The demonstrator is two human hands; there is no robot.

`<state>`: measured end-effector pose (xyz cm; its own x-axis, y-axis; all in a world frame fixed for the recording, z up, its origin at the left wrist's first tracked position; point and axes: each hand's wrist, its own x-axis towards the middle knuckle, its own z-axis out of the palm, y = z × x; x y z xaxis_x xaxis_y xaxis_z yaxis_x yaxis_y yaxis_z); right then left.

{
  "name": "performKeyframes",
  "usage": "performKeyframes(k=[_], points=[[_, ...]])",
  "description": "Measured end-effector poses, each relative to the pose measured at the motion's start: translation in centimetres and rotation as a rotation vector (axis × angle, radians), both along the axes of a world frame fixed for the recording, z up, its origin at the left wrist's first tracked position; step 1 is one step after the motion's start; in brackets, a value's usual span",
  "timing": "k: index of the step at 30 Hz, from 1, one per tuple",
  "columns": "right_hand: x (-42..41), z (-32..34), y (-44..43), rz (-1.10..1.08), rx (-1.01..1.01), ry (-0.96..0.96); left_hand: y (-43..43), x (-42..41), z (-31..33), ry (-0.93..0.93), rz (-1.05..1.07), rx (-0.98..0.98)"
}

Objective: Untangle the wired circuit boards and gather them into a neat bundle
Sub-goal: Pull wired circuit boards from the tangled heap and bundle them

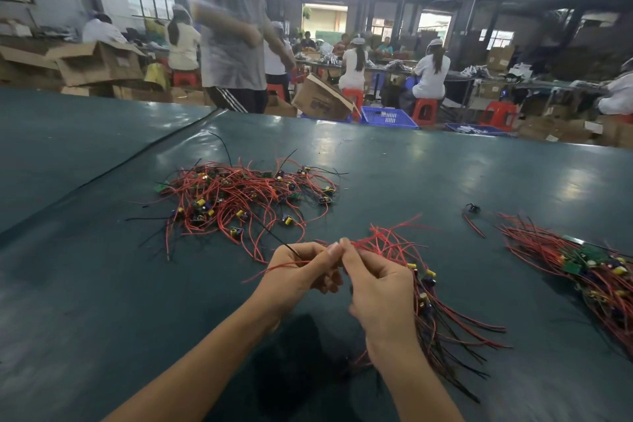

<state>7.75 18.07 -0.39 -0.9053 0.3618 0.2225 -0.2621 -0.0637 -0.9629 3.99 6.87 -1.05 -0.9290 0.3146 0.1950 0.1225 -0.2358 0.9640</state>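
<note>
Now our left grip pinches a red wire, while our right grip clasps the bundle trailing toward five o'clock; the tangled pile of wired circuit boards lies at eleven o'clock on the desk.

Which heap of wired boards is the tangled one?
The far heap beyond the left hand: its wires loop every way. The held bundle and the right-side bundle lie roughly parallel.

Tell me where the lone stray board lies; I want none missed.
In the head view the stray board lies on the table, right of centre, between the held bundle and the pile at the right edge.
</note>
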Motion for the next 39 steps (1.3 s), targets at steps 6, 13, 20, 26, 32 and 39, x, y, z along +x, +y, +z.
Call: performKeyframes(k=[6, 13, 20, 26, 32, 39], points=[[-0.5, -0.3, 0.2, -0.088, -0.025, 0.002, 0.0, 0.1, 0.4, 0.062, -0.033, -0.083], [-1.1, 1.4, 3.6, -0.278, -0.329, -0.053, -0.8, -0.2, 0.8, 0.023, -0.049, -0.079], [-1.0, 1.7, 4.7, -0.324, -0.433, -0.032, -1.2, -0.5, 0.5, -0.038, -0.057, -0.051], [-0.8, 1.1, 4.3, -0.264, -0.367, 0.066, -1.5, -0.9, 0.7, -0.137, 0.043, 0.011], [-0.5, 1.0, 4.0, -0.416, -0.134, 0.187, -1.2, -0.7, 0.7, -0.125, 0.028, -0.044], [0.0, 1.2, 3.3, -0.354, -0.126, 0.178, -1.2, -1.2, 0.3, -0.273, 0.100, 0.180]])
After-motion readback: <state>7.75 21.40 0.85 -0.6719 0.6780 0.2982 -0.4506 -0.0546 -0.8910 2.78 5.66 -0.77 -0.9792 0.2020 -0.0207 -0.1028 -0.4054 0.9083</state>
